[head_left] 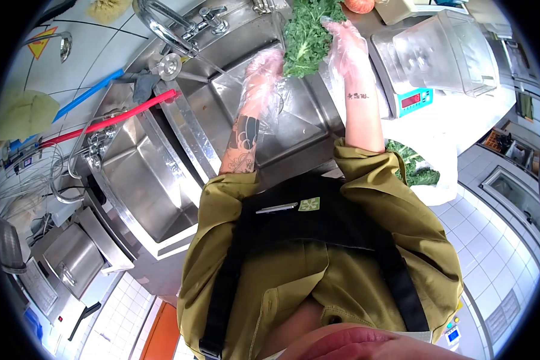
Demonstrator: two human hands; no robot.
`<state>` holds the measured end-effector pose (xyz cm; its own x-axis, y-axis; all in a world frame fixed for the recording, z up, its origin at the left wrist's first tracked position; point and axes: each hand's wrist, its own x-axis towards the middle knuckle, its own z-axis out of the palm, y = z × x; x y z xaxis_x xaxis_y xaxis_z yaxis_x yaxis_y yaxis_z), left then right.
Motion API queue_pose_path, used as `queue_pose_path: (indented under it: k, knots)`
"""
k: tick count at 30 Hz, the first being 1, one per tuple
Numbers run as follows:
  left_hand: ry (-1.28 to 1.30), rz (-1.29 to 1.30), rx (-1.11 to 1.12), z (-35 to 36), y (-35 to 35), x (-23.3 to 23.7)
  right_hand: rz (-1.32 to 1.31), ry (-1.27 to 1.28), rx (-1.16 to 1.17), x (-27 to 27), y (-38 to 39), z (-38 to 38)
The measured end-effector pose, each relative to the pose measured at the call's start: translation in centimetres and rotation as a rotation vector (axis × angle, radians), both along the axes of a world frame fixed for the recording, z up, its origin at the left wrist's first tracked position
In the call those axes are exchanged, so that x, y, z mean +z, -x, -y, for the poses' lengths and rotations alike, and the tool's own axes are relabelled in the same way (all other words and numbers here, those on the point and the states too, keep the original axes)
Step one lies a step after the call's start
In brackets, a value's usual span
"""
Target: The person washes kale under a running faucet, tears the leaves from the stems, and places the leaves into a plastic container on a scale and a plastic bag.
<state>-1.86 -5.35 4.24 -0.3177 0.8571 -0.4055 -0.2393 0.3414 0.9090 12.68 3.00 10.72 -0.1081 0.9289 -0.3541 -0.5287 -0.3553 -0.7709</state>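
A bunch of curly green kale (309,39) is between my two hands at the far rim of the sink. My left hand (265,67), in a loose clear plastic glove, is closed against the kale's left side, over the basin. On the other side my right hand (347,45), gloved the same way, grips the leaves with its fingers curled around their edge. The glove's folds partly blur the left fingertips. More kale (417,165) lies in a white plastic bag (441,180) beside my right forearm.
Below my hands is a steel sink basin (294,123), with a tap (174,33) at its left running water. A second basin (141,174) sits further left. To the right stands a digital scale (415,102) with a clear plastic container (444,54) on it. An orange-red round item (360,5) lies behind.
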Motion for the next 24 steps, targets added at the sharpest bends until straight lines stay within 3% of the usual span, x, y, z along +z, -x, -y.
queue_pose_path:
  k: [1,3,5,8,12,13,16,17,20,21,24]
  knots:
    - [0.048,-0.065,0.022,-0.3,-0.2,0.5,-0.019,-0.035,-0.012,-0.3,0.0,-0.1]
    - [-0.103,0.036,0.082,-0.5,-0.6,-0.1,-0.004,-0.148,0.040,-2.0,-0.4,-0.6]
    - [-0.259,0.061,0.125,-0.6,-1.6,-1.1,0.066,-0.055,-0.005,-2.6,0.6,-1.0]
    - [-0.137,0.036,0.083,-0.2,-0.7,0.1,0.057,-0.012,0.031,-2.6,1.4,-1.1]
    - [-0.082,0.363,0.159,-1.0,0.5,-2.8,0.077,0.030,0.017,-2.7,1.7,-1.4]
    - [-0.134,0.178,0.092,-1.3,0.6,-3.2,0.071,0.021,0.035,-2.9,1.6,-1.6]
    - [-0.111,0.496,0.111,-1.7,0.6,-2.7,0.026,0.020,-0.041,-2.8,1.4,-1.7]
    - [-0.054,0.489,0.118,-2.5,0.8,-4.5,0.049,0.036,-0.090,-3.1,1.3,-2.0]
    - [-0.185,0.816,0.047,-3.6,0.4,-3.3,0.019,0.074,-0.136,-3.0,0.9,-2.7]
    - [-0.148,0.782,-0.030,-3.4,1.1,-2.9,0.045,0.023,-0.171,-4.3,0.7,-3.5]
    - [-0.116,0.887,0.057,-3.6,0.0,-0.4,-0.040,-0.085,-0.201,-2.3,1.6,-2.5]
